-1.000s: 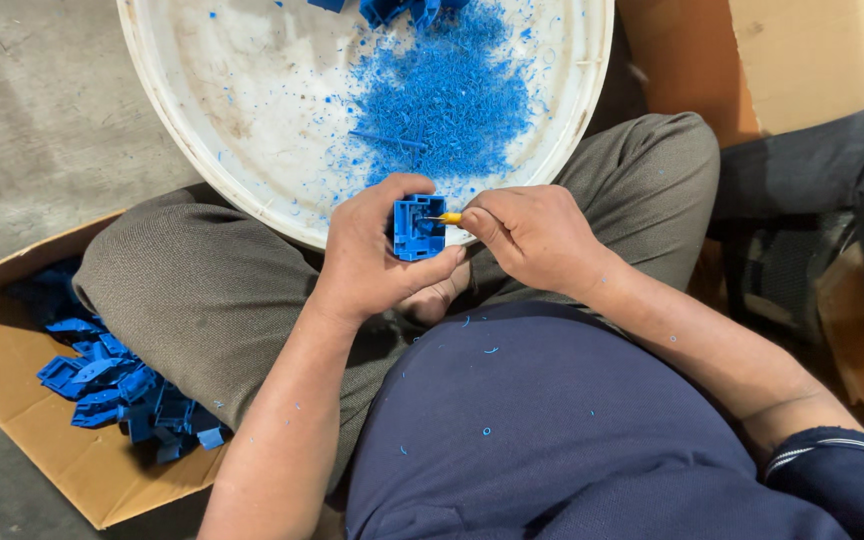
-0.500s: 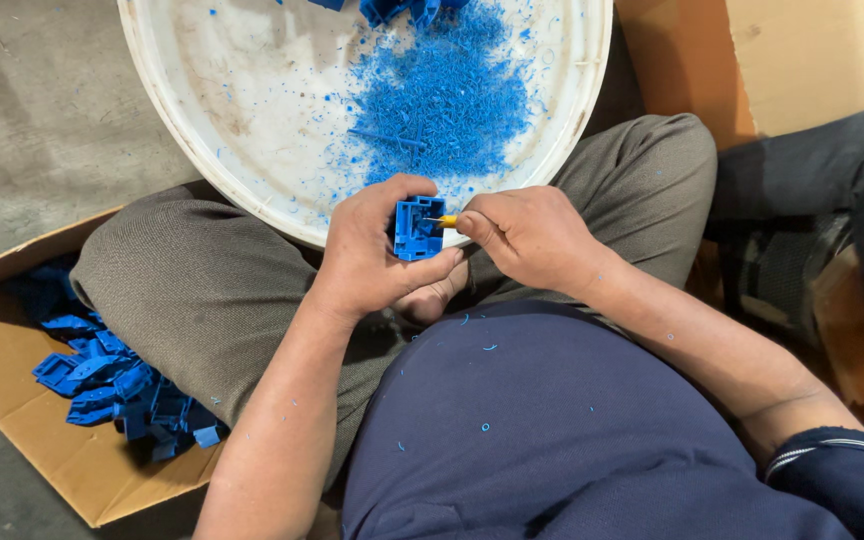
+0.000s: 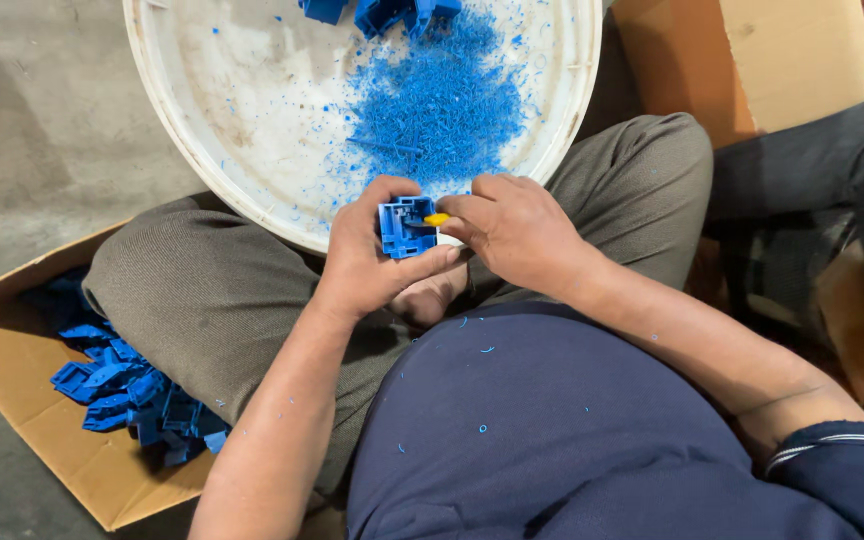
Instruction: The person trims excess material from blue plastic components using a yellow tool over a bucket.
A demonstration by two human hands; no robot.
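A blue plastic part (image 3: 405,227) (light and stiff, by the look of it) was gripped at its edges by the left hand (image 3: 367,262), over the lap; a small yellow tool (image 3: 437,219) was pinched by the right hand (image 3: 517,228).

Left hand (image 3: 367,265) gripping small square blue plastic part (image 3: 405,227) at frame centre, right hand (image 3: 517,228) pressing yellow-handled tool (image 3: 436,219) against it, round white plastic tub (image 3: 192,150) of blue shavings (image 3: 439,105) above, cardboard box (image 3: 47,455) of blue pieces lower left.

You are getting soft, even daylight: shadows are staying faint, nothing is glaring, and focus is holding sharp throughout.
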